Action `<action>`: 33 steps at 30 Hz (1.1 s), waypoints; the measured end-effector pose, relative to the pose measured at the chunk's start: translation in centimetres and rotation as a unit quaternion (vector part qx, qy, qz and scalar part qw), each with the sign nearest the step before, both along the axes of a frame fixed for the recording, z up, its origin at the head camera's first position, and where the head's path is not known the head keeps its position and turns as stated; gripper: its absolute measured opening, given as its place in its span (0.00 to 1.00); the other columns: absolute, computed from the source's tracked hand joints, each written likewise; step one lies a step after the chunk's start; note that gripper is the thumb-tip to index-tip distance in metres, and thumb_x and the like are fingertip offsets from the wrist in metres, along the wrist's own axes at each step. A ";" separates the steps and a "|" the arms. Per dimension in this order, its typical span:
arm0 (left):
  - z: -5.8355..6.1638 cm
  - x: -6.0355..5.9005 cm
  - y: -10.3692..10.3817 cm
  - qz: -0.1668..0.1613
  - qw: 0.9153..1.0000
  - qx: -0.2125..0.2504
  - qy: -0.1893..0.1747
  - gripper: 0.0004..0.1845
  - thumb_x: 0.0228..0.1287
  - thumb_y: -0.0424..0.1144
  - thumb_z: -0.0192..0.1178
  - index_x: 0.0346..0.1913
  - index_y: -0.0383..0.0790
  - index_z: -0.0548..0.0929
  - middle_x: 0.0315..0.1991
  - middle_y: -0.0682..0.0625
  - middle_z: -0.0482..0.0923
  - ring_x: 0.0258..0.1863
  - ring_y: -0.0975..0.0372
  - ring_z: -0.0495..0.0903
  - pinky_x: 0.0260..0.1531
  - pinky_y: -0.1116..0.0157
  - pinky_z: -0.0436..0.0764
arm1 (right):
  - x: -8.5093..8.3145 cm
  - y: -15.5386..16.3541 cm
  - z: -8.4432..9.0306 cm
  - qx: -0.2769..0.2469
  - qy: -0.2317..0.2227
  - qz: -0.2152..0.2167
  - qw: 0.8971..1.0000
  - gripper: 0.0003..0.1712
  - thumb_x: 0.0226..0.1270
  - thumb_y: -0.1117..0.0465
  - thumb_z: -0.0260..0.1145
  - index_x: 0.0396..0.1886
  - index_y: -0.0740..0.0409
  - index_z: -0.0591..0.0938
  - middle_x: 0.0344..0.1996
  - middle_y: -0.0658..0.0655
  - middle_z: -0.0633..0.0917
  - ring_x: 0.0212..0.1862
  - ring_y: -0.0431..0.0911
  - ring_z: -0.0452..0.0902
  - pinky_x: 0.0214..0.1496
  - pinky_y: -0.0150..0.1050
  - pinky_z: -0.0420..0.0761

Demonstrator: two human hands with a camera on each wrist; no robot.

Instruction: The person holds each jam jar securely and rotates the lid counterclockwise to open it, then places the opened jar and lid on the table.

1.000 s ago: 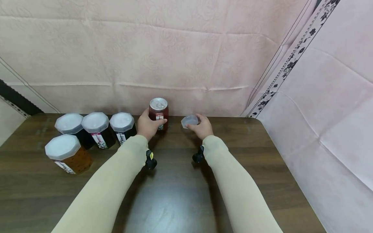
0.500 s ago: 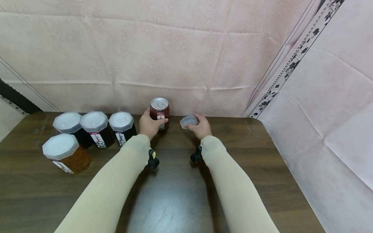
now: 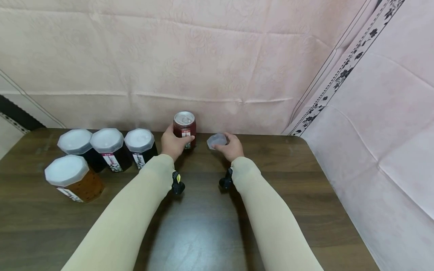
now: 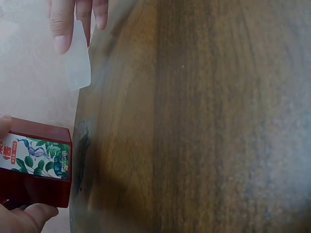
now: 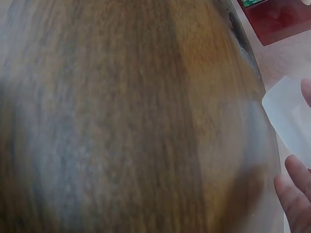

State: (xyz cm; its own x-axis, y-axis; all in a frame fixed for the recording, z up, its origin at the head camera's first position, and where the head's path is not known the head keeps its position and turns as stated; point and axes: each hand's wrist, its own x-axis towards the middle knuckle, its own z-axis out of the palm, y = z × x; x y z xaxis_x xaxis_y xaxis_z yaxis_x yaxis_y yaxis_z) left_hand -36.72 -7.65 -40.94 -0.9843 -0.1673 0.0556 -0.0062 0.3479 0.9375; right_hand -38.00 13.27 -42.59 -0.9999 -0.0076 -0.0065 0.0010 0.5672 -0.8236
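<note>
Two hands busy at the table's (image 3: 305, 180) far edge: my left hand (image 3: 172, 145) wraps the red can (image 3: 184, 128), rigid and smooth, best gripped mid-body; my right hand (image 3: 231, 147) pinches the light plastic lid (image 3: 217, 140) by its rim.

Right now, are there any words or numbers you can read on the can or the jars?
None can be read.
Can label: red marks and a leaf picture in the left wrist view, too blurred.
Three dark jars and the orange jar: labels too small.
Clear lid: no writing shows.
</note>
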 end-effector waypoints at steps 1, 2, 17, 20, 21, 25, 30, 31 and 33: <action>0.0 0.0 0.0 0.000 1.000 0.000 0.000 0.40 0.58 0.42 0.69 0.71 0.41 0.62 0.67 0.44 0.67 0.66 0.53 0.67 0.67 0.54 0.65 | 0.0 0.0 0.0 -0.001 -0.001 0.001 1.000 0.38 0.60 0.55 0.71 0.69 0.57 0.69 0.64 0.59 0.72 0.60 0.52 0.70 0.62 0.46 0.72; 0.0 -0.1 0.0 -0.001 1.000 -0.001 -0.001 0.40 0.58 0.42 0.69 0.72 0.41 0.62 0.67 0.44 0.67 0.66 0.53 0.67 0.67 0.54 0.65 | 0.0 -0.1 0.0 -0.003 -0.003 0.000 1.000 0.38 0.60 0.55 0.71 0.69 0.57 0.69 0.65 0.59 0.71 0.61 0.52 0.70 0.63 0.45 0.72; -0.3 -0.4 0.1 0.000 1.000 0.003 0.002 0.41 0.57 0.41 0.69 0.71 0.40 0.62 0.67 0.43 0.68 0.65 0.52 0.67 0.66 0.54 0.65 | -0.3 -0.4 -0.6 0.002 -0.013 -0.008 1.000 0.41 0.60 0.52 0.71 0.70 0.58 0.67 0.66 0.59 0.70 0.63 0.52 0.69 0.64 0.44 0.71; -0.3 -0.4 0.2 0.002 1.000 0.005 0.002 0.40 0.57 0.40 0.69 0.71 0.39 0.63 0.66 0.43 0.68 0.65 0.52 0.67 0.66 0.54 0.66 | -0.2 -0.6 -0.4 0.006 -0.011 -0.006 1.000 0.41 0.60 0.51 0.71 0.71 0.57 0.67 0.67 0.58 0.70 0.63 0.51 0.70 0.64 0.44 0.71; -0.2 -0.4 0.2 0.001 1.000 0.006 0.002 0.40 0.57 0.40 0.69 0.71 0.39 0.63 0.66 0.42 0.68 0.65 0.52 0.67 0.66 0.54 0.66 | -0.2 -0.6 -0.4 0.006 -0.011 -0.004 1.000 0.41 0.61 0.51 0.71 0.71 0.57 0.67 0.67 0.58 0.70 0.63 0.51 0.70 0.64 0.44 0.71; -0.3 -0.4 0.2 0.000 1.000 0.004 0.002 0.40 0.57 0.40 0.69 0.71 0.40 0.63 0.66 0.43 0.68 0.65 0.52 0.67 0.66 0.54 0.66 | -0.4 -0.8 -0.6 0.007 -0.014 0.000 1.000 0.41 0.61 0.51 0.71 0.71 0.57 0.67 0.67 0.57 0.70 0.64 0.51 0.70 0.64 0.44 0.72; -0.6 -0.6 0.1 -0.002 1.000 0.003 0.005 0.40 0.57 0.40 0.70 0.71 0.39 0.62 0.66 0.42 0.68 0.65 0.52 0.67 0.66 0.54 0.65 | -0.3 -0.8 -0.6 0.007 -0.013 0.000 1.000 0.41 0.61 0.52 0.71 0.71 0.57 0.67 0.67 0.57 0.71 0.63 0.50 0.70 0.64 0.44 0.72; -0.8 -0.6 0.1 -0.003 1.000 0.004 0.006 0.41 0.56 0.40 0.70 0.71 0.39 0.62 0.66 0.42 0.68 0.66 0.52 0.67 0.66 0.53 0.65 | -0.3 -0.8 -0.7 0.007 -0.013 -0.001 1.000 0.40 0.61 0.52 0.71 0.70 0.57 0.67 0.66 0.57 0.72 0.63 0.50 0.70 0.64 0.44 0.72; -1.0 -0.7 0.0 -0.004 1.000 0.007 0.007 0.41 0.57 0.40 0.70 0.71 0.39 0.62 0.67 0.42 0.68 0.66 0.51 0.66 0.66 0.53 0.65 | -0.3 -0.8 -0.9 0.011 -0.015 -0.001 1.000 0.40 0.60 0.51 0.71 0.70 0.56 0.68 0.65 0.57 0.73 0.62 0.50 0.71 0.63 0.44 0.73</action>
